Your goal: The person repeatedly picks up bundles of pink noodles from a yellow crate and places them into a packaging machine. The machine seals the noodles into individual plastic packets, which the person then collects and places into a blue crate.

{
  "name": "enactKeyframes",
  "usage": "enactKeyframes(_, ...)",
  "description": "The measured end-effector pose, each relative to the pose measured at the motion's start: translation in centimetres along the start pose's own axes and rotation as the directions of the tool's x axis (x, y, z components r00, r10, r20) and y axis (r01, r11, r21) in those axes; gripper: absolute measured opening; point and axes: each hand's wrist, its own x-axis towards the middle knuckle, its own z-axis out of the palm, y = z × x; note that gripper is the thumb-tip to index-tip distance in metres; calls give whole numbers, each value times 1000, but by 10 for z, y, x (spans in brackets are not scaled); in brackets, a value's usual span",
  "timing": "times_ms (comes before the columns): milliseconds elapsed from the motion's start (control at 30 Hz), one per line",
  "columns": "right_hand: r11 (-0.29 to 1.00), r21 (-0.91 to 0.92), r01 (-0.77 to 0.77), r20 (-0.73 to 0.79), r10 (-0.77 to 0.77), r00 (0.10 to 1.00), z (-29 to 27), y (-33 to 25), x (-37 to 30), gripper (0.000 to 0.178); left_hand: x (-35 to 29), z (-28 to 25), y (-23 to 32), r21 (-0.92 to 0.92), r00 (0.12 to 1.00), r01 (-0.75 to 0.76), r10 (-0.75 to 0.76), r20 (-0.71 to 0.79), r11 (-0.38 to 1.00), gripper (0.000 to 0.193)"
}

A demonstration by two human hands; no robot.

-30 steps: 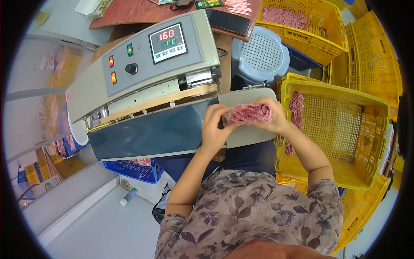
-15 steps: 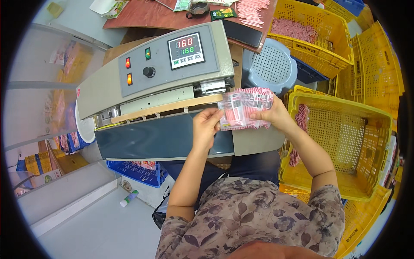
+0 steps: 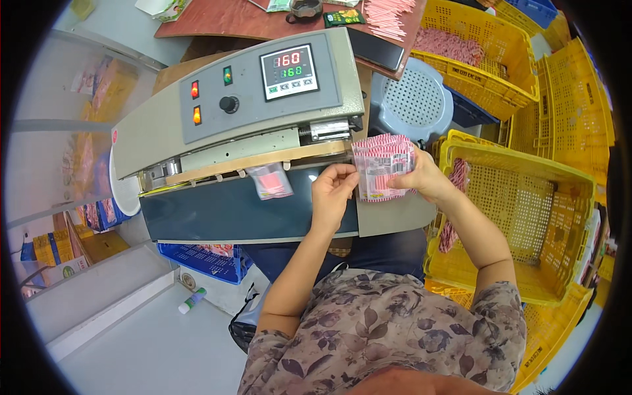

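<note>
My right hand (image 3: 428, 178) grips a fanned stack of small clear plastic packets (image 3: 380, 164) with red-and-white striped edges and pink contents, its thumb across the front. The thumb and fingers of my left hand (image 3: 333, 192) are pinched together at the left edge of this stack, on a packet's margin. Both hands are just in front of the right end of a band sealing machine (image 3: 247, 207). Further left, a single packet (image 3: 271, 182) hangs by its top edge from the machine's tan belt (image 3: 243, 164).
At right stands a yellow crate (image 3: 507, 270) with pink-and-white packets along its side. Behind it are a blue-grey stool (image 3: 413, 99) and another yellow crate (image 3: 487, 82) holding pink pieces. A red table (image 3: 217, 18) bears a phone (image 3: 375, 49) and pink sticks (image 3: 388, 18).
A single packet now hangs from the sealer's belt, where none hung before. My left hand has shifted slightly right, and the stack is held more upright. The view has shifted a little.
</note>
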Motion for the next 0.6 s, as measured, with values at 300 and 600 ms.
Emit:
enactKeyframes(300,998,45,-46,3,46,999,1,-1,0,56,2,5,7,-147,997,23,-34,-73,989,13)
enactKeyframes(600,990,-141,6,-3,-7,1000,-2,1,-7,54,9,-2,-4,-157,995,95,-88,53,983,11)
